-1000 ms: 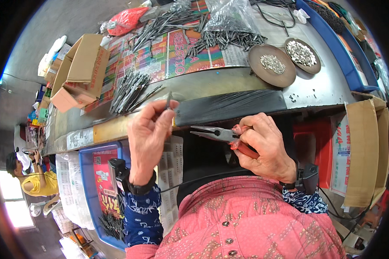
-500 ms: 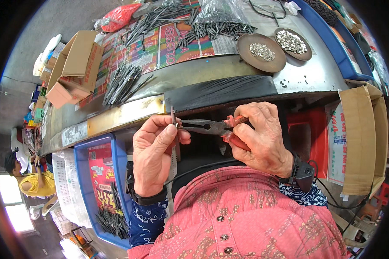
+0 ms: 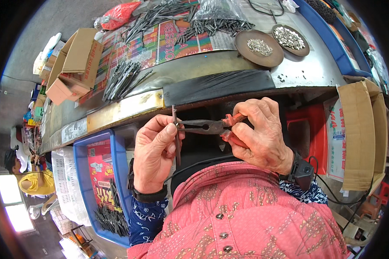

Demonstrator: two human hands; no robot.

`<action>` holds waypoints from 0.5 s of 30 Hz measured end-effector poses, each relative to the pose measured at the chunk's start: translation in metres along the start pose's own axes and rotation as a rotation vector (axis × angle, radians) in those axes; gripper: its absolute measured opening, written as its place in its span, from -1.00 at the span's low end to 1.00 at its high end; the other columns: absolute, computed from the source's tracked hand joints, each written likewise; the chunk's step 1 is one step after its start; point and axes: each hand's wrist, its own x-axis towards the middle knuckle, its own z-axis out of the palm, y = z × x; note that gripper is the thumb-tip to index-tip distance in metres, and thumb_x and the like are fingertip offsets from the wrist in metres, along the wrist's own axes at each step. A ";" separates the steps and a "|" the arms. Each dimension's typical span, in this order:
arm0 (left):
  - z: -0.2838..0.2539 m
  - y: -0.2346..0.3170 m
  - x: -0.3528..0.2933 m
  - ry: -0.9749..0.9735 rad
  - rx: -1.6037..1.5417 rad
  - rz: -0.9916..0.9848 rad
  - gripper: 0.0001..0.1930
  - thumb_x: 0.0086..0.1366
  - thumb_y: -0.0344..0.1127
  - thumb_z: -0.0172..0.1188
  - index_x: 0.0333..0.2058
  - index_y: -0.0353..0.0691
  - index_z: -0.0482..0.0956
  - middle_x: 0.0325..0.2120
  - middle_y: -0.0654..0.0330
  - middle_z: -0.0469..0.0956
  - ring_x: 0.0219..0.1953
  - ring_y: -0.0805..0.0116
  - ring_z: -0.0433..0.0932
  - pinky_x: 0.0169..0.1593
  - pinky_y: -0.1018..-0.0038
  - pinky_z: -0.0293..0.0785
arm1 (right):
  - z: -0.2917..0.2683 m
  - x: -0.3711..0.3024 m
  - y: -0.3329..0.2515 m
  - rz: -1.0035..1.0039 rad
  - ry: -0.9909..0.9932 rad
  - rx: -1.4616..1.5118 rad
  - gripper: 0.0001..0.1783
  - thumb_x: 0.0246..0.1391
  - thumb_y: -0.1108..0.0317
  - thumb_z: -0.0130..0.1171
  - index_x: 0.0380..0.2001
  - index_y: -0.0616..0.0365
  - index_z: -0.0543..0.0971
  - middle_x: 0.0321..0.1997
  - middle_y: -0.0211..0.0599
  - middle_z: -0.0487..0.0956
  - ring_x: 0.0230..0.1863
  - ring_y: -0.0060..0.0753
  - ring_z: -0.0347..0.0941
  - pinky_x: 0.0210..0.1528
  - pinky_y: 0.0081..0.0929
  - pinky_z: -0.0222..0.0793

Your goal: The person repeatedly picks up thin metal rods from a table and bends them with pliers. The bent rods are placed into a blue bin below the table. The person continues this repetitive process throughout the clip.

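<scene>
My left hand (image 3: pixel 153 151) pinches a thin dark metal rod (image 3: pixel 176 136) upright, close to my chest and just below the bench edge. My right hand (image 3: pixel 261 134) grips the red handles of long-nose pliers (image 3: pixel 205 126). The pliers lie level and point left, and their jaws touch the rod near its upper end. Whether the jaws are clamped on the rod is too small to tell. On the bench above lie loose piles of the same dark rods (image 3: pixel 123 77).
Two round brown dishes (image 3: pixel 258 43) of small silver parts sit at the bench's back right. Open cardboard boxes (image 3: pixel 71 64) stand at left, another (image 3: pixel 363 134) at right. A blue bin (image 3: pixel 101 185) with rods is below left. Another person (image 3: pixel 28 177) sits far left.
My left hand came down from the bench edge with the rod and closed in on the pliers. The plier jaws now meet the rod, and both hands sit nearer my chest.
</scene>
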 end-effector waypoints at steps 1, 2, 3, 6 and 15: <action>0.000 0.000 0.000 -0.001 -0.005 -0.002 -0.85 0.35 -0.36 0.33 -0.19 -0.29 0.59 -0.40 0.18 0.65 -0.61 0.68 0.37 -0.55 0.77 0.17 | 0.000 0.000 0.000 -0.003 0.006 -0.003 -0.77 -0.21 0.34 0.38 -0.42 0.04 0.55 -0.05 -0.26 0.47 -0.05 -0.18 0.47 0.03 -0.11 0.18; 0.000 -0.001 0.000 0.001 -0.021 0.000 -0.85 0.35 -0.36 0.33 -0.19 -0.29 0.59 -0.40 0.18 0.65 -0.61 0.68 0.37 -0.55 0.78 0.17 | 0.000 -0.001 0.001 -0.007 0.012 -0.006 -0.77 -0.20 0.34 0.38 -0.43 0.04 0.55 -0.08 -0.26 0.47 -0.08 -0.19 0.46 0.00 -0.13 0.20; 0.000 -0.001 0.000 0.000 -0.004 -0.014 -0.85 0.35 -0.37 0.33 -0.19 -0.29 0.59 -0.41 0.17 0.65 -0.61 0.68 0.37 -0.55 0.77 0.18 | 0.001 -0.001 0.001 -0.010 0.017 -0.009 -0.78 -0.19 0.35 0.37 -0.43 0.05 0.55 -0.11 -0.27 0.47 -0.11 -0.20 0.46 -0.04 -0.15 0.21; -0.002 -0.004 0.000 -0.019 0.009 -0.029 -0.85 0.33 -0.40 0.34 -0.19 -0.30 0.59 -0.41 0.16 0.65 -0.61 0.68 0.36 -0.54 0.77 0.20 | 0.003 -0.004 0.005 -0.022 -0.060 0.023 -0.81 -0.16 0.37 0.35 -0.45 0.06 0.53 -0.24 -0.31 0.44 -0.23 -0.22 0.41 -0.19 -0.24 0.25; -0.010 -0.021 0.002 -0.061 0.094 0.110 -0.84 0.32 -0.48 0.35 -0.18 -0.37 0.59 -0.38 0.07 0.68 -0.56 0.62 0.46 -0.51 0.74 0.30 | 0.014 -0.011 0.013 0.108 -0.189 0.415 -0.83 -0.12 0.50 0.28 -0.40 0.15 0.51 -0.35 -0.21 0.43 -0.31 -0.08 0.40 -0.30 -0.18 0.36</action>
